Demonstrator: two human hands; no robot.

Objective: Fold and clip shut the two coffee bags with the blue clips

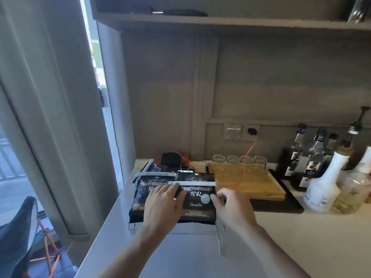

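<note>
Two black coffee bags lie side by side on the pale counter. The left bag has a pale blue clip across its top. On the right bag a second pale blue clip runs across the upper part. My left hand lies flat with fingers spread over the seam between both bags. My right hand is at the right bag's right edge, thumb and fingers pinched on it beside the round valve.
Behind the bags sit a small device with a lit screen and an orange cable to the wall socket. A wooden tray with several glasses is at the right, then syrup bottles and a white bottle. The counter edge drops off left.
</note>
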